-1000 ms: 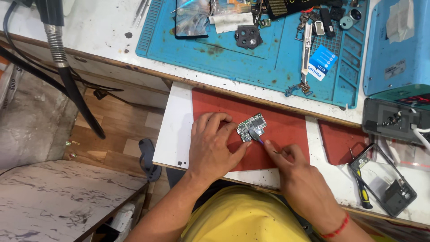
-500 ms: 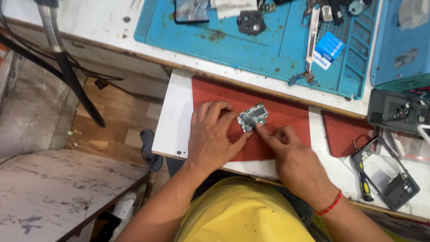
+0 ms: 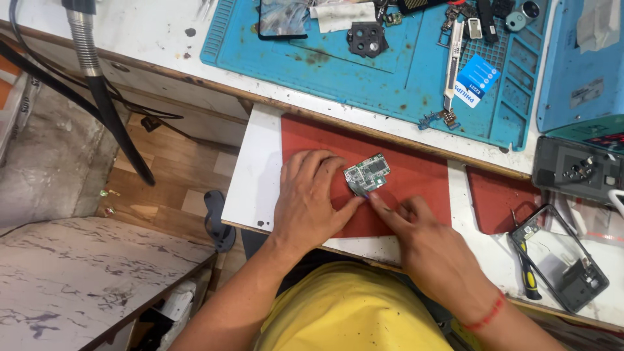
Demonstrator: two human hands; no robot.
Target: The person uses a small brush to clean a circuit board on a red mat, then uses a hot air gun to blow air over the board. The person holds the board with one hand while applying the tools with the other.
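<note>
Looking down from the head camera, the left hand (image 3: 311, 201) lies palm-down on the red mat (image 3: 416, 179), fingers spread and flat, fingertips resting against the left edge of the small green circuit board (image 3: 367, 173). The hand pins the board in place; it does not enclose it. The board lies flat on the mat, near its middle, slightly tilted. The right hand (image 3: 422, 237) is loosely curled, its forefinger and thumb pinched at the board's lower edge; whether they hold a fine tool cannot be told. The mat rests on a white shelf (image 3: 255, 175) below the bench edge.

On the bench above sits a blue work mat (image 3: 390, 71) carrying a black camera frame (image 3: 368, 38) and a metal tool (image 3: 452, 65). To the right of the hands lie an empty phone housing (image 3: 560, 257) and a yellow-handled screwdriver (image 3: 526, 273).
</note>
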